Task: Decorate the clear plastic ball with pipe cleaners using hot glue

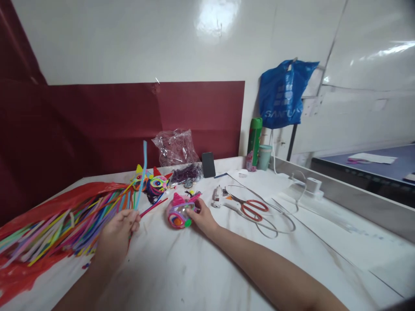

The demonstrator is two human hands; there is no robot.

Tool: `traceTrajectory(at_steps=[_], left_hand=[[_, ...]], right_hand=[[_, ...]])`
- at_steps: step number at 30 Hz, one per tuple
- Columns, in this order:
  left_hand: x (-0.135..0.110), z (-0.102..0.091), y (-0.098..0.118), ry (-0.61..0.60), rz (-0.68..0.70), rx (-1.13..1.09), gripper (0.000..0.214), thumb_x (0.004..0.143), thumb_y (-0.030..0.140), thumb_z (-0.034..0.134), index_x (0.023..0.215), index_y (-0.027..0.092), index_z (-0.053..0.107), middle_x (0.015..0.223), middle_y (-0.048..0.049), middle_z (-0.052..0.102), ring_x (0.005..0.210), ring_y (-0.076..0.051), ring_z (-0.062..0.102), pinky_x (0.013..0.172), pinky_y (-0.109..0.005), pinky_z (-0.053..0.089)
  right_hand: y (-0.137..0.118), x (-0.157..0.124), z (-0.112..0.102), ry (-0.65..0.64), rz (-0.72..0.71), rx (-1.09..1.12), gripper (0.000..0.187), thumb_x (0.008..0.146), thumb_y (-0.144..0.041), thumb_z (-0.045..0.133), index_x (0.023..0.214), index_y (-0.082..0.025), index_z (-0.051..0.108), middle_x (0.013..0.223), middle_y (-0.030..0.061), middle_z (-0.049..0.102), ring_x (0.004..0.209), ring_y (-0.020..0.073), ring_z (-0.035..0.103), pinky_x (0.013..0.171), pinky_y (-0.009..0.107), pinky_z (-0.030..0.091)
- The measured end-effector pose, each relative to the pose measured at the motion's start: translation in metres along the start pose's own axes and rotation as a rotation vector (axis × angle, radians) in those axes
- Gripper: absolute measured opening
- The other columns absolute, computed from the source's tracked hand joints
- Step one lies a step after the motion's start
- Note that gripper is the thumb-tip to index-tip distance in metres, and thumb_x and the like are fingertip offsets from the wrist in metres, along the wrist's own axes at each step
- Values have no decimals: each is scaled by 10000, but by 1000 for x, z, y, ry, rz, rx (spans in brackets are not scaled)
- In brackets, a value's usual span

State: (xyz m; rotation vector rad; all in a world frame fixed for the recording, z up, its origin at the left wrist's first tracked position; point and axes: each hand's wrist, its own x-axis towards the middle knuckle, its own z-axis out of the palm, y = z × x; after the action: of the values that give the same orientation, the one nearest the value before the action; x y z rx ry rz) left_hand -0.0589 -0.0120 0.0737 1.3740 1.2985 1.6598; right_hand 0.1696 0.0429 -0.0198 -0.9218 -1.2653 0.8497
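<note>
My left hand [118, 231] pinches a light blue pipe cleaner [143, 172] that sticks up from a heap of coloured pipe cleaners [61, 226] lying on a red plastic sheet [39, 207]. My right hand [202, 217] grips a small round pink craft figure [179, 212] wound from pipe cleaners, resting on the white table [181, 268]. Behind it lies a second figure [154, 183] with yellow and red ears.
Red-handled scissors [253, 208], a white glue gun [218, 196] and its looping cord lie right of centre. A dark phone [208, 164], a clear plastic bag [176, 147], a green spray can [254, 138], a cup [264, 157] and a blue bag [282, 95] stand at the back.
</note>
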Motion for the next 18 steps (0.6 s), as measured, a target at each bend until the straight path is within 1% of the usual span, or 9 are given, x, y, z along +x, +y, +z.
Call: traceTrajectory(at_steps=[3,4,5,7,9,10,12,15,18], left_hand=[[-5,17,2,-155,-113,-113,433,573,541,774,660,161,586,566,27,547,513,-82,448,517,-218,391],[-7,20,2,-156,-118,-120,440,557,546,780,655,163,587,563,26,549,506,-81,443,509,-217,384],[-8,23,0,-149,-113,-118,439,555,549,779,653,165,590,562,25,551,503,-84,443,506,-219,383],[-12,24,-5,-115,-82,-107,418,585,553,755,653,174,592,556,27,543,505,-92,450,512,-226,391],[-17,20,-13,-92,-61,-62,389,639,554,711,655,185,589,541,28,530,514,-109,472,522,-236,406],[-20,18,-16,-99,-50,-15,374,667,549,688,660,188,591,541,26,532,515,-115,479,520,-239,409],[-26,13,-20,-145,9,121,349,715,532,643,652,191,596,524,27,515,498,-122,477,485,-236,392],[-35,9,-16,-282,214,319,287,777,445,594,630,199,598,565,15,550,530,-133,516,510,-237,416],[-41,10,-9,-383,450,390,188,799,333,570,666,213,627,625,-3,614,585,-146,569,569,-240,445]], right_hand=[[-7,3,-5,104,-23,-42,542,743,-402,674,1206,-186,493,1202,122,600,1083,269,577,912,434,488],[-12,4,-8,159,-60,-73,562,774,-394,639,1261,-185,451,1287,142,539,1169,280,519,963,460,449],[-18,4,-10,210,-116,-111,555,799,-376,613,1290,-195,427,1355,144,476,1243,281,452,1017,475,397],[-36,3,-15,277,-371,-272,443,841,-324,555,1256,-203,457,1318,140,488,1249,279,433,1030,494,369],[-55,-2,-16,230,-591,-377,269,889,-252,480,1152,-218,520,1190,116,548,1162,252,492,993,471,401],[-64,-6,-15,178,-668,-420,234,897,-226,468,1122,-223,532,1149,106,558,1126,243,508,964,453,423],[-79,-17,-9,58,-817,-479,264,889,-199,471,1145,-230,524,1127,96,566,1102,234,517,935,434,440],[-91,-34,0,-72,-1053,-620,306,877,-218,492,1182,-209,519,1209,113,566,1180,249,476,979,436,397],[-95,-41,2,-126,-1135,-778,276,898,-215,500,1166,-192,559,1157,94,630,1209,247,467,1077,460,267]])
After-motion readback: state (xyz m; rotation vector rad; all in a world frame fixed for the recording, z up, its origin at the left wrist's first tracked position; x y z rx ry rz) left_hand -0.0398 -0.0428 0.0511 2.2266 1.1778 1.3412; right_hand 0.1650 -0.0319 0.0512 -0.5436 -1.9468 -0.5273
